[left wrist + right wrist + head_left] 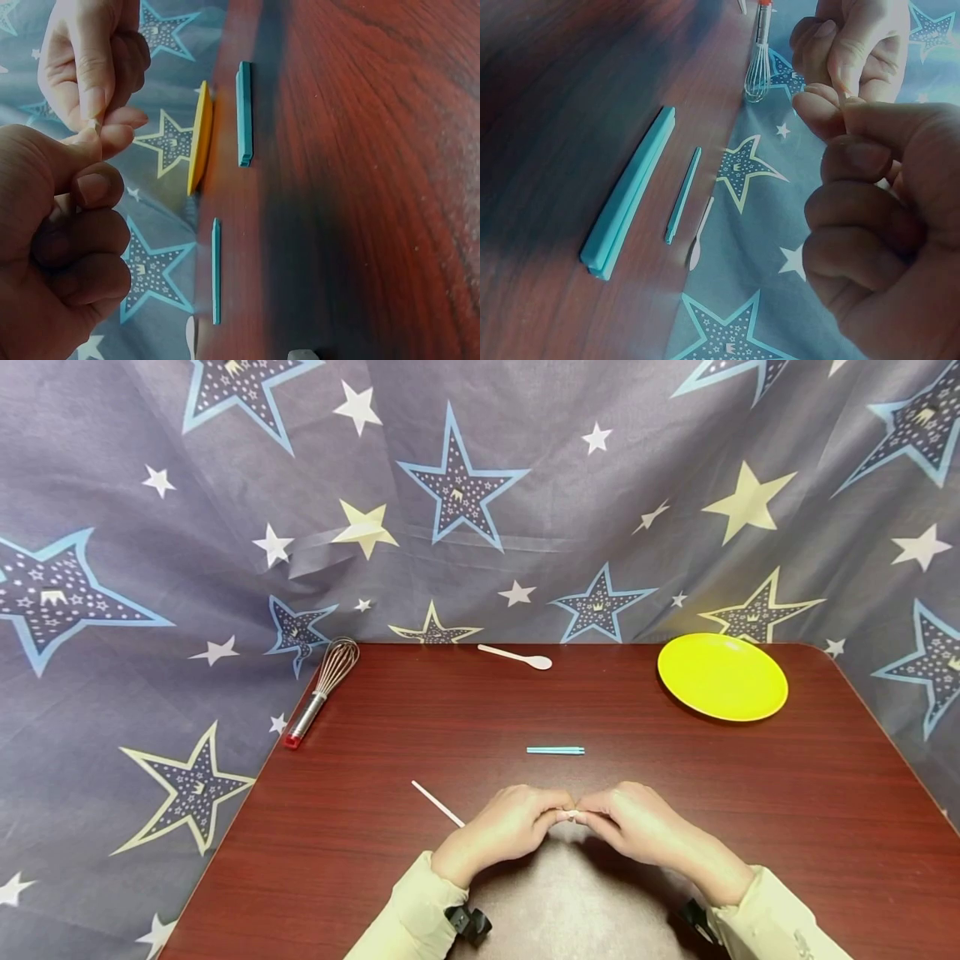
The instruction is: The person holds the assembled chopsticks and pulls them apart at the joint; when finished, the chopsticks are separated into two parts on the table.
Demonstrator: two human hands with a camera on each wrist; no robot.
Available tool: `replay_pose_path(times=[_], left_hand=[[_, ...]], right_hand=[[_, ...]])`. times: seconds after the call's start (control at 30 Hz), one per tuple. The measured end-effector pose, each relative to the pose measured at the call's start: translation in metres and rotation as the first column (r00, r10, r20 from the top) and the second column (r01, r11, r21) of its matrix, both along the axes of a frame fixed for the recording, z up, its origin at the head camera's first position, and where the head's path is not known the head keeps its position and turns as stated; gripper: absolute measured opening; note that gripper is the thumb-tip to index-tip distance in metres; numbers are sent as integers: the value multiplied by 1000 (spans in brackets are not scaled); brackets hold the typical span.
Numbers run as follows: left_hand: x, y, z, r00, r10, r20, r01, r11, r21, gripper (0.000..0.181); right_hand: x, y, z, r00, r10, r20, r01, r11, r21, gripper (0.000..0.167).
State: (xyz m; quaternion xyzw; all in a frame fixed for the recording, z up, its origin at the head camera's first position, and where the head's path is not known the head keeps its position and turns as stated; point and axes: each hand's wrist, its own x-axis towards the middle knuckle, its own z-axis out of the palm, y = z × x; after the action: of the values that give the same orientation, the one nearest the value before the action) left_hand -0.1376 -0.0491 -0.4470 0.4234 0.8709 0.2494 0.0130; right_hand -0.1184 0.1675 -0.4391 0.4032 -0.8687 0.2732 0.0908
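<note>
The left hand (510,820) and right hand (641,822) — fingers (100,186) curled — pinch a small pale piece (572,815) above the table (750,777).

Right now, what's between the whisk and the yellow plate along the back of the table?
A white spoon lies between the whisk and the yellow plate, rounded end toward the plate, as the head view shows.
</note>
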Motion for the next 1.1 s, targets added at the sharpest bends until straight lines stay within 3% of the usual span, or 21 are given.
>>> replay_pose_path(times=[0.27, 1.1], left_hand=[[1, 2, -3, 1000, 11, -22, -11, 1000, -3, 13], [-2, 1, -7, 1000, -6, -7, 6, 1000, 21, 7]], right_hand=[[1, -1, -1, 999, -37, -19, 38, 998, 44, 32], [-1, 0, -1, 1000, -13, 14, 13, 1000, -4, 25]])
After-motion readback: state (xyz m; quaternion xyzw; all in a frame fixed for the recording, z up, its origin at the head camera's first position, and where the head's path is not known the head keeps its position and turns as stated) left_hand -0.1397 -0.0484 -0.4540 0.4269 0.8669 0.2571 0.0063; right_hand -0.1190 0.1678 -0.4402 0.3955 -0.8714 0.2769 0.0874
